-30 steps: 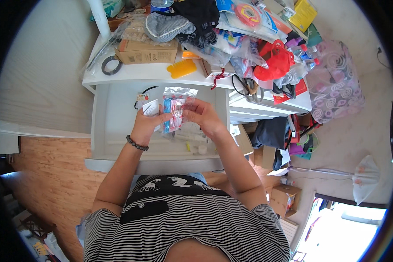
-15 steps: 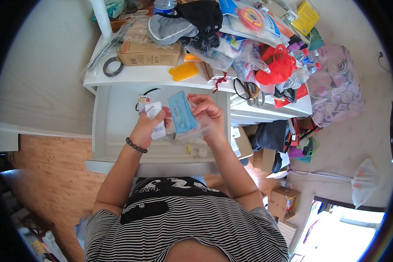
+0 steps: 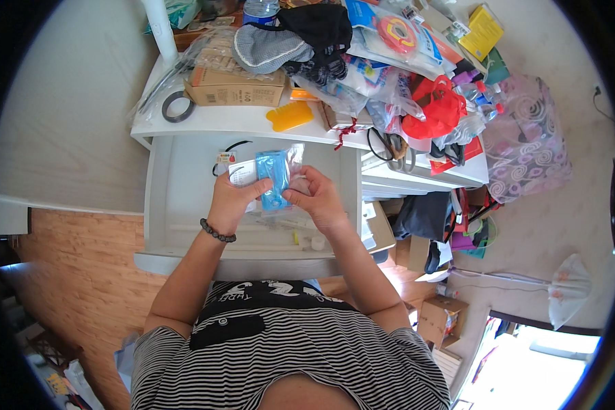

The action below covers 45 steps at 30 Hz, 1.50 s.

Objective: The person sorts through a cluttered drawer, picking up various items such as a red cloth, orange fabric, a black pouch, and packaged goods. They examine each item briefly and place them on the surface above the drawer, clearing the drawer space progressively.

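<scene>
Over the pulled-out white drawer (image 3: 178,184), both my hands meet at a flat blue packet (image 3: 272,167) in clear plastic. My left hand (image 3: 229,199), with a dark bead bracelet at its wrist, grips a white printed card (image 3: 241,171) and lays its thumb on the packet's left edge. My right hand (image 3: 323,203) pinches the packet's lower right side and its clear wrapping (image 3: 295,156). Inside the drawer, beyond my left hand, lie a dark cord (image 3: 239,145) and a small printed tag (image 3: 226,157). A small white round piece (image 3: 317,242) lies near the drawer's front.
On the white dresser top stand a cardboard box (image 3: 236,87), a roll of dark tape (image 3: 178,106), a yellow scalloped piece (image 3: 290,116), dark cloth (image 3: 321,31) and a red bag (image 3: 434,109). Boxes and bags crowd the right side. The drawer front (image 3: 184,264) lies close to my body.
My hands have come together. The blue packet has moved left and turned more upright, and now overlaps the white card, with my left thumb on it.
</scene>
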Each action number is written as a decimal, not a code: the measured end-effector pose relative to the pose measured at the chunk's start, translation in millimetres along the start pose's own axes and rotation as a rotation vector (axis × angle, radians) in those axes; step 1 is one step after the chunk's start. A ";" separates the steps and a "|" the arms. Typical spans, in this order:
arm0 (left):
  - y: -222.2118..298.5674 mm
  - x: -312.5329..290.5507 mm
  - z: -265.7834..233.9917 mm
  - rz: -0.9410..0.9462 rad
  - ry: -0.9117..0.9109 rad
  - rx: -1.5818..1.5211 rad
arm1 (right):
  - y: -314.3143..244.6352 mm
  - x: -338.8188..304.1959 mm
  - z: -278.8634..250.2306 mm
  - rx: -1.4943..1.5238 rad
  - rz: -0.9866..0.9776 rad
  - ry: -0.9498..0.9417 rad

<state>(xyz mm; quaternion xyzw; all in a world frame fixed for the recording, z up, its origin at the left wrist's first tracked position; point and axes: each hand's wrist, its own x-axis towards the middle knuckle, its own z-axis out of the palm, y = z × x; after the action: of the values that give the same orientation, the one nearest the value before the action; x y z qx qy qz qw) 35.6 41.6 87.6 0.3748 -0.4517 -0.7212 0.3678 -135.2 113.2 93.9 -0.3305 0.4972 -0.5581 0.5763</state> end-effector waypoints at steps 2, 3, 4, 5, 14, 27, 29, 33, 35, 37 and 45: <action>-2.2 -0.3 -1.4 -0.002 -0.016 0.005 | 6.0 1.8 -2.8 -0.021 -0.005 -0.024; -1.7 -0.4 -1.6 -0.010 -0.020 -0.008 | 7.0 2.2 -3.9 -0.004 -0.007 -0.030; -0.7 -0.7 -1.5 -0.019 -0.024 -0.021 | 7.5 2.7 -4.3 0.014 -0.010 -0.036; 0.4 -0.7 -1.5 -0.027 -0.029 -0.034 | 7.4 3.3 -4.1 0.018 -0.019 -0.031; -0.7 2.1 -1.6 -0.012 0.043 -0.054 | 6.5 3.2 1.9 0.013 -0.036 0.082; -2.2 2.5 -13.2 0.032 0.061 -0.225 | -110.1 31.5 -15.2 -0.322 -0.667 0.501; -11.4 5.4 -18.4 0.010 0.073 -0.244 | -153.3 64.0 -35.4 -0.888 -1.037 0.659; -35.1 10.0 -27.1 -0.035 0.093 -0.255 | -200.8 118.1 -22.3 -1.554 -1.115 0.685; -40.8 11.4 -34.0 -0.034 0.108 -0.272 | -187.6 124.0 -20.9 -1.547 -1.078 0.496; -44.4 11.8 -41.6 -0.034 0.114 -0.268 | -171.5 118.8 -26.7 -1.398 -1.084 0.433; -48.6 21.6 -48.6 -0.061 0.072 -0.336 | 9.1 5.3 -87.3 -1.654 -0.138 -0.247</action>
<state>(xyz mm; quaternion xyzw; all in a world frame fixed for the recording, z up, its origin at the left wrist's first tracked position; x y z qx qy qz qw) 59.0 20.2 22.9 0.3471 -0.2998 -0.7836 0.4192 -215.2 124.7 59.3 -0.7349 0.6582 -0.0075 0.1630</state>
